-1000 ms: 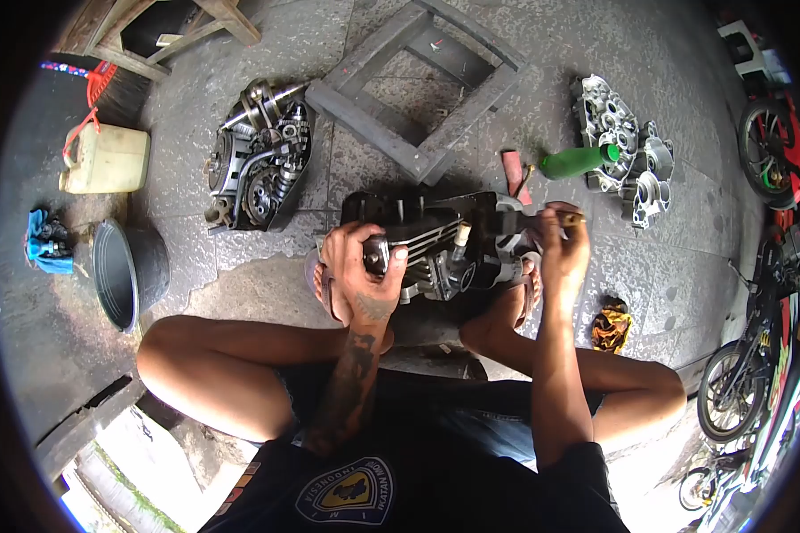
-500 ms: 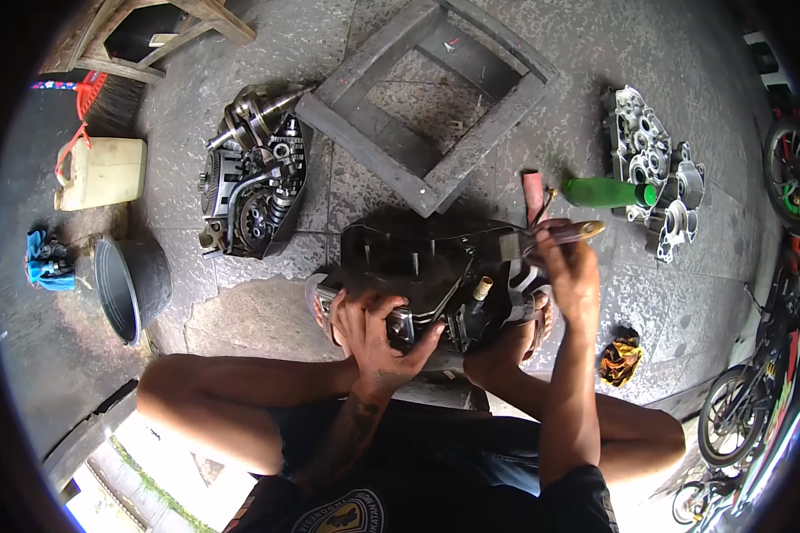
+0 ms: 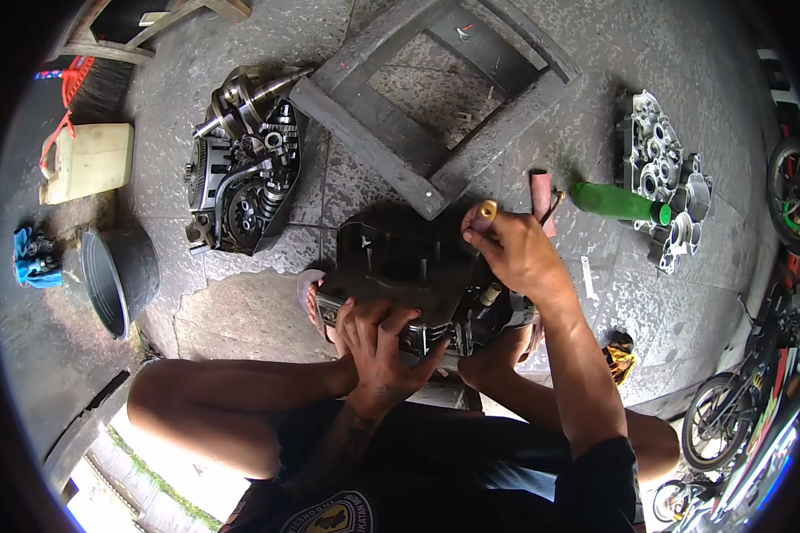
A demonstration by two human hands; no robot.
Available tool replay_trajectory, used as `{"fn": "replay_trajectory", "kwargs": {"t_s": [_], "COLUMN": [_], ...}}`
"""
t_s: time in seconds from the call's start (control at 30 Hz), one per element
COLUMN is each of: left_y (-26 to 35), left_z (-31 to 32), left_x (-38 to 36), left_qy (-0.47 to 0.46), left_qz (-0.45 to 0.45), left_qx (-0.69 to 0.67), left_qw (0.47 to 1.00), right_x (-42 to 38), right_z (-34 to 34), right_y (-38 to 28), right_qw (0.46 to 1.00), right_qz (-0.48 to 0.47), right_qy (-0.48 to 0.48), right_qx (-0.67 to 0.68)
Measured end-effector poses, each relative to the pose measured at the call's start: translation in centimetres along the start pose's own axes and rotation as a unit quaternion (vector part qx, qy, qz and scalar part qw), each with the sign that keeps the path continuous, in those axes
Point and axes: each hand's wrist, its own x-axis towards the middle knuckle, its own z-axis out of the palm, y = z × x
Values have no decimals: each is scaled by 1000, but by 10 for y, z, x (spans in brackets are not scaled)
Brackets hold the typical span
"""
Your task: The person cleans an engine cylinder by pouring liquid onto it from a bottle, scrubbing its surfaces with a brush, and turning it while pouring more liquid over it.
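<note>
A dark engine crankcase [image 3: 391, 235] lies between my feet, with upright studs on its top face. My left hand [image 3: 378, 342] grips its near edge, fingers wrapped over the metal and thumb spread to the right. In my right hand [image 3: 520, 253] is a paintbrush [image 3: 486, 213], its yellow-tipped handle pointing up. The hand hovers at the case's right far side, and the bristles are hidden behind it. A short tan-topped cylindrical part [image 3: 489, 295] stands out of the case just below that hand.
A grey wooden frame [image 3: 364, 120] lies ahead. Gears and a crankshaft sit in another engine half [image 3: 249, 178] to the left, near a bucket [image 3: 120, 284] and jerrycan [image 3: 89, 163]. Right are a green bottle [image 3: 622, 202], silver casings [image 3: 658, 160], a red-handled tool [image 3: 540, 195] and motorbikes.
My right hand has moved left and farther over the crankcase with the brush, whose handle now points up. My left hand stays on the near edge. The view has shifted slightly.
</note>
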Motion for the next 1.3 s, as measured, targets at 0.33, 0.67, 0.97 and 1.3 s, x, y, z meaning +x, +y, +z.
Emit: {"fn": "replay_trajectory", "kwargs": {"t_s": [0.33,0.67,0.97,1.3], "left_y": [4,4,7,2], "left_z": [2,4,3,6], "left_x": [1,1,3,-7], "left_qy": [16,26,13,22], "left_qz": [7,14,-41,-32], "left_qx": [5,8,5,-27], "left_qw": [1000,1000,999,999], "right_x": [-15,-30,-25,-36], "right_z": [-6,-30,-29,1], "right_y": [-17,-86,-106,-25], "right_qw": [1000,994,994,987], "right_qz": [-4,-22,-44,105], "right_qy": [-8,-85,-26,113], "right_qx": [-22,62,95,-41]}}
